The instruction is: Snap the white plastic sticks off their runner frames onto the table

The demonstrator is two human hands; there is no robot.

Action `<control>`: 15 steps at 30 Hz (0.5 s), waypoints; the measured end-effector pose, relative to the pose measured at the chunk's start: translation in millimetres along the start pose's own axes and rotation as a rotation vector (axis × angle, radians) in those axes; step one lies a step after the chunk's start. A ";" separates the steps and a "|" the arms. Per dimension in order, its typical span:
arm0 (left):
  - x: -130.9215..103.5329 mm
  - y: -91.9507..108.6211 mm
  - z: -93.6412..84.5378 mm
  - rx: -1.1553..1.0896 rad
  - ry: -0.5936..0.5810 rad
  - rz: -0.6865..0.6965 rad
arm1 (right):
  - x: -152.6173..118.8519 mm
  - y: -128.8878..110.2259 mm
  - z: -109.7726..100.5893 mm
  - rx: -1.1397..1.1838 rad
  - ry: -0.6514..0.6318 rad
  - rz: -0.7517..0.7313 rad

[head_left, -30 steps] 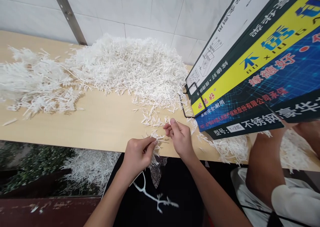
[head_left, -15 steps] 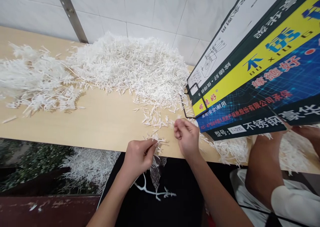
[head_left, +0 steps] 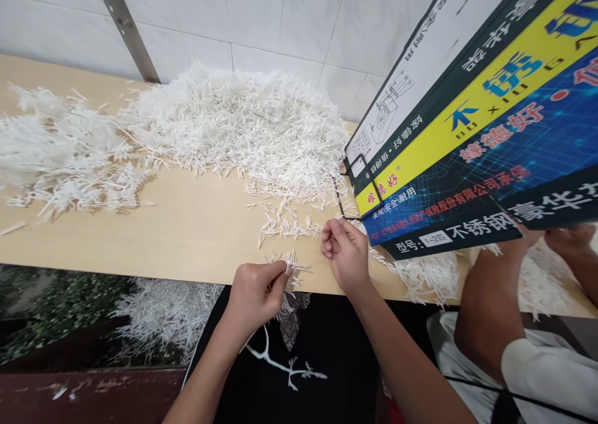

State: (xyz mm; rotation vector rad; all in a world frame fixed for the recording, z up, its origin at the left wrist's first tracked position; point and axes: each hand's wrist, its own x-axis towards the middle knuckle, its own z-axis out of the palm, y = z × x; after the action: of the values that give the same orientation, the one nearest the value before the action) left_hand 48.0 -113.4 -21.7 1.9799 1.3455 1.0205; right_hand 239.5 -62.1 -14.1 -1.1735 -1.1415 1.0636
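My left hand is pinched on a white branched sprig at the front edge of the tabletop. More of a thin white branch hangs below that hand, over my dark clothing. To the right, my right hand is closed, its fingertips curled together; whether anything small is between them is hidden. It is apart from the left hand, just left of the printed box's lower corner. Behind both hands a big heap of white plastic pieces lies against the tiled wall, with loose bits scattered in front.
A large printed box slants up at the right. Another white pile is at the far left. White branches lie below the table edge. Another person's arm is at the right, past the box.
The view has shifted slightly. The small white piece seen at my right fingertips before no longer shows there. My left hand keeps its pinch on the sprig.
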 end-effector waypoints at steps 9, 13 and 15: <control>4.0 0.5 2.2 0.007 -0.025 -0.017 | -8.6 -13.7 4.6 -0.188 -0.369 -0.208; 1.8 0.8 5.0 -0.004 -0.019 -0.022 | -3.2 -3.3 -0.2 -0.022 -0.040 -0.019; 0.5 2.6 4.6 -0.064 0.019 -0.052 | -3.7 -2.5 2.2 -0.115 -0.108 -0.025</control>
State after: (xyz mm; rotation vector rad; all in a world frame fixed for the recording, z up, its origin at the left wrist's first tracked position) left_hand 53.2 -113.9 -22.2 1.8835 1.3507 1.0477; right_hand 236.9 -65.8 -11.9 -1.1996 -1.3132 1.0636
